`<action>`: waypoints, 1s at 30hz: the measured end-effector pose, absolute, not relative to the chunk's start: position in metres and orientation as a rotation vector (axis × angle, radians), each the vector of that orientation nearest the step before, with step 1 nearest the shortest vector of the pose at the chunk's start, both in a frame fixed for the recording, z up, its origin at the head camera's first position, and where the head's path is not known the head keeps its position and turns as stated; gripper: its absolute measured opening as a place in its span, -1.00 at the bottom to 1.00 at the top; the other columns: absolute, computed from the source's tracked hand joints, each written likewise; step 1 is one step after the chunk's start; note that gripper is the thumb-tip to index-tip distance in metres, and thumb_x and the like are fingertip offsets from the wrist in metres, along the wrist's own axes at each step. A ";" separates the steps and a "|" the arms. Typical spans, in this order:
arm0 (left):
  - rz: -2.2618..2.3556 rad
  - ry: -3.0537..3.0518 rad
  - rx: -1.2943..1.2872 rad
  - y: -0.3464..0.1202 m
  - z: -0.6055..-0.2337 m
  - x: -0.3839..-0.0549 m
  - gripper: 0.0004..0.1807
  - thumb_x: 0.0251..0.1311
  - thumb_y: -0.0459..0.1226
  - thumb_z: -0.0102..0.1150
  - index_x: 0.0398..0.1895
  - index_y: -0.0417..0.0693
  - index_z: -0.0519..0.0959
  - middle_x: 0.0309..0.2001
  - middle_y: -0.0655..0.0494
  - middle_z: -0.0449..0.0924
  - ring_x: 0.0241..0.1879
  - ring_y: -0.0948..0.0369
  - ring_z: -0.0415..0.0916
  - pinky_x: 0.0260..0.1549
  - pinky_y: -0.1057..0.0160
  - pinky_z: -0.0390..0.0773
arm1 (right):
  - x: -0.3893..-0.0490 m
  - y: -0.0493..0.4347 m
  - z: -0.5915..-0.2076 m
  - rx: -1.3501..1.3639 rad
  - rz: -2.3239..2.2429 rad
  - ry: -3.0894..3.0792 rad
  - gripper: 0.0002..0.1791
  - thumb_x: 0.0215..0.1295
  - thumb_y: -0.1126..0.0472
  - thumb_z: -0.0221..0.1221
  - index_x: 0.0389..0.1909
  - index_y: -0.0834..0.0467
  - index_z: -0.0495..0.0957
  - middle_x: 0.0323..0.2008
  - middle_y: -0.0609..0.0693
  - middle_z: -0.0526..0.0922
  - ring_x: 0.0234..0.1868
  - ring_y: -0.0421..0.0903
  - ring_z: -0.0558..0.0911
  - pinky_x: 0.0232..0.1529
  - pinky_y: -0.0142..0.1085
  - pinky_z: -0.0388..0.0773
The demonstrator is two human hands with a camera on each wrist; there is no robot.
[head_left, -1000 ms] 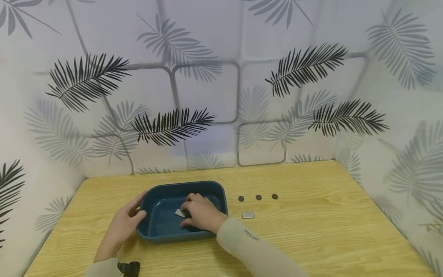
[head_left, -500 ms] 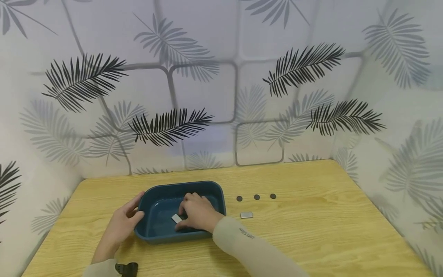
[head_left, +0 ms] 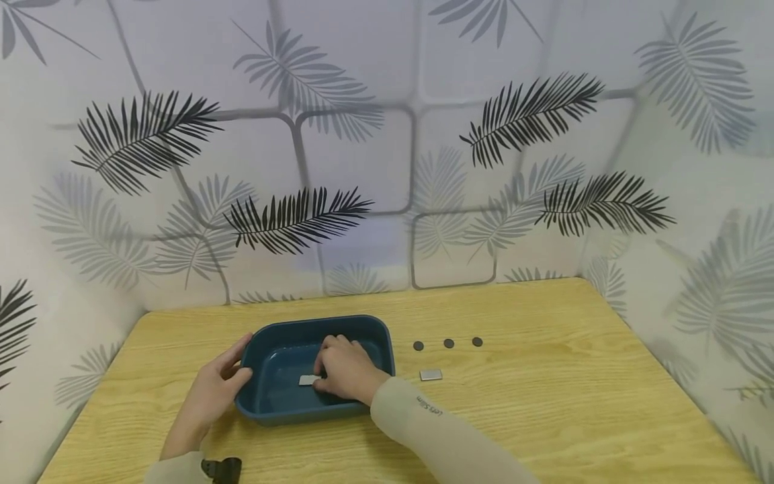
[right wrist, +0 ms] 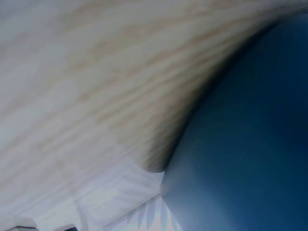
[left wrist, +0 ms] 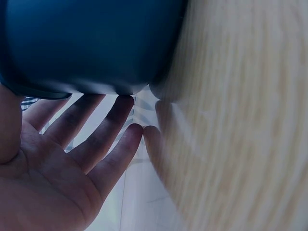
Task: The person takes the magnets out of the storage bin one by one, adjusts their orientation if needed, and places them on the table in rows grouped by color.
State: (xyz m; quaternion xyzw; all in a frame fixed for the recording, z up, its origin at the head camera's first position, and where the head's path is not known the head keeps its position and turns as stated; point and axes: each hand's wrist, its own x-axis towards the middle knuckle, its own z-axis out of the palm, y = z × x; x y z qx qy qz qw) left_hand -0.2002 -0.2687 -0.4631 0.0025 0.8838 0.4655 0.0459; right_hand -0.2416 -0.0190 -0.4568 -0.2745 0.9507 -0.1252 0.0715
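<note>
A dark blue rectangular plastic basin (head_left: pixel 284 402) stands on the wooden table. My left hand (head_left: pixel 211 393) rests against its left end; in the left wrist view, spread, nearly straight fingers (left wrist: pixel 113 115) touch its outer wall. My right hand (head_left: pixel 346 368) reaches over the right side into the basin. Its thumb and fingers pinch a small flat silver-grey rectangular piece (head_left: pixel 307 380) near the basin floor, with the piece's right end hidden by the hand. In the right wrist view only the basin's outer wall (right wrist: pixel 240 144) and the table show, not the hand.
Three small dark discs (head_left: pixel 449 343) lie in a row to the right of the basin. In front of them lies another silver rectangular piece (head_left: pixel 431 375). A leaf-patterned wall covering (head_left: pixel 363 255) borders the table (head_left: pixel 544 376) at the back and sides.
The silver piece in the basin has turned from slanted to nearly level at my right fingers, and the thumb has moved up to it. My left hand stays against the basin.
</note>
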 end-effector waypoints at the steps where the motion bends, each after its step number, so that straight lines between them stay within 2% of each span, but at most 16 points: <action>1: 1.420 2.701 0.010 -0.269 -0.463 -0.200 -0.30 0.51 -0.34 -0.01 0.66 0.03 0.09 0.56 -0.30 0.20 0.47 -0.30 0.31 0.24 0.01 0.64 | -0.242 -0.019 -0.456 -0.825 -0.376 2.856 -0.86 0.32 -0.06 0.38 -0.27 -0.11 0.73 0.04 -0.16 0.57 0.02 -0.16 0.48 0.17 -0.17 0.51; 5: 1.418 2.703 0.020 -0.269 -0.462 -0.200 -0.30 0.51 -0.35 -0.01 0.66 0.00 0.09 0.57 -0.31 0.18 0.48 -0.31 0.30 0.26 -0.04 0.62 | -0.241 -0.019 -0.456 -0.855 -0.333 2.862 -0.84 0.27 -0.09 0.41 -0.35 -0.12 0.70 -0.03 -0.19 0.58 -0.03 -0.17 0.47 0.25 -0.13 0.48; 11: 1.413 2.695 0.007 -0.269 -0.463 -0.201 -0.30 0.51 -0.34 -0.01 0.66 0.01 0.08 0.59 -0.29 0.15 0.50 -0.30 0.27 0.31 -0.09 0.56 | -0.240 -0.019 -0.456 -0.912 -0.253 2.903 -0.82 0.20 -0.15 0.45 -0.40 -0.17 0.72 -0.12 -0.25 0.59 -0.09 -0.22 0.46 0.20 -0.14 0.44; 17: 1.412 2.693 0.003 -0.270 -0.463 -0.201 -0.30 0.52 -0.33 -0.01 0.66 0.03 0.08 0.59 -0.28 0.15 0.50 -0.29 0.28 0.31 -0.09 0.56 | -0.241 -0.017 -0.456 -0.971 -0.268 2.940 -0.82 0.20 -0.13 0.44 -0.45 -0.18 0.70 -0.18 -0.27 0.58 -0.12 -0.23 0.46 0.17 -0.15 0.43; 24: 1.425 2.689 0.006 -0.269 -0.463 -0.200 -0.30 0.52 -0.33 -0.01 0.66 0.03 0.09 0.58 -0.30 0.17 0.48 -0.30 0.30 0.28 -0.06 0.60 | -0.241 -0.014 -0.454 -1.012 -0.290 2.959 -0.80 0.22 -0.11 0.43 -0.49 -0.20 0.64 -0.19 -0.28 0.58 -0.14 -0.25 0.47 0.23 -0.15 0.44; 30: 1.441 2.685 0.008 -0.268 -0.462 -0.200 -0.30 0.51 -0.33 0.00 0.66 0.04 0.10 0.57 -0.30 0.20 0.48 -0.31 0.29 0.28 -0.06 0.60 | -0.241 -0.012 -0.450 -1.054 -0.343 3.014 -0.85 0.25 -0.10 0.39 -0.45 -0.20 0.67 -0.11 -0.25 0.62 -0.05 -0.22 0.53 0.32 -0.10 0.44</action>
